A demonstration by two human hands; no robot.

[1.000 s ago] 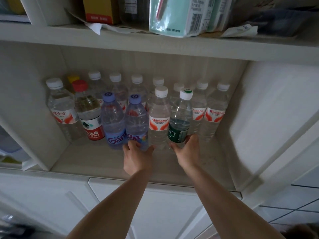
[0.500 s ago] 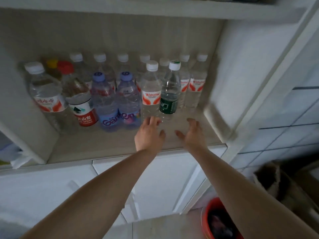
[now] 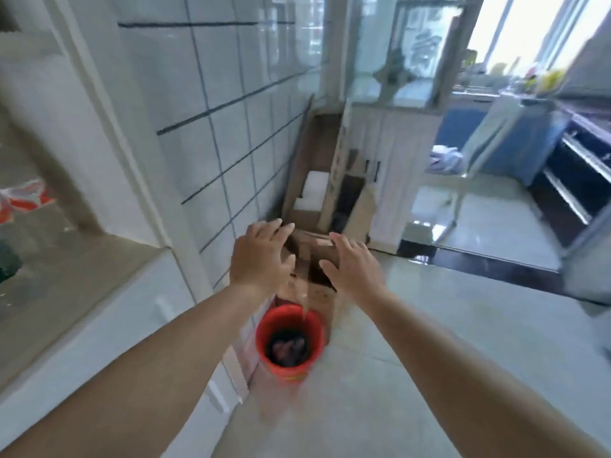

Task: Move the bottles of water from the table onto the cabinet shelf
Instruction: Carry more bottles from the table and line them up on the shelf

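Both hands are out in front of the person and hold nothing: the left hand (image 3: pixel 261 256) and the right hand (image 3: pixel 353 267) have their fingers (image 3: pixel 269 226) spread and relaxed, palms turned down and slightly toward each other, apart from one another and touching no object. They hang over a red bucket (image 3: pixel 290 342) with something dark inside, which stands on the tiled floor (image 3: pixel 446 342) in front of some cardboard boxes (image 3: pixel 314 246) stacked against the tiled wall (image 3: pixel 215 110). The cabinet shelf (image 3: pixel 66 279) shows only at the left edge; a smeared red-and-white label and a dark green one there look like bottles (image 3: pixel 20 206) standing on it, though the blur is too heavy to count them or to be sure. No table and no bottle waiting to be moved is in view, so how many remain cannot be told. Judging by the empty hands and a view facing away from the shelf, along the wall toward a glass door (image 3: pixel 429 77), the person seems to be between trips: one delivery set down, and, if any bottles are left on the surface, another fetch comes next.
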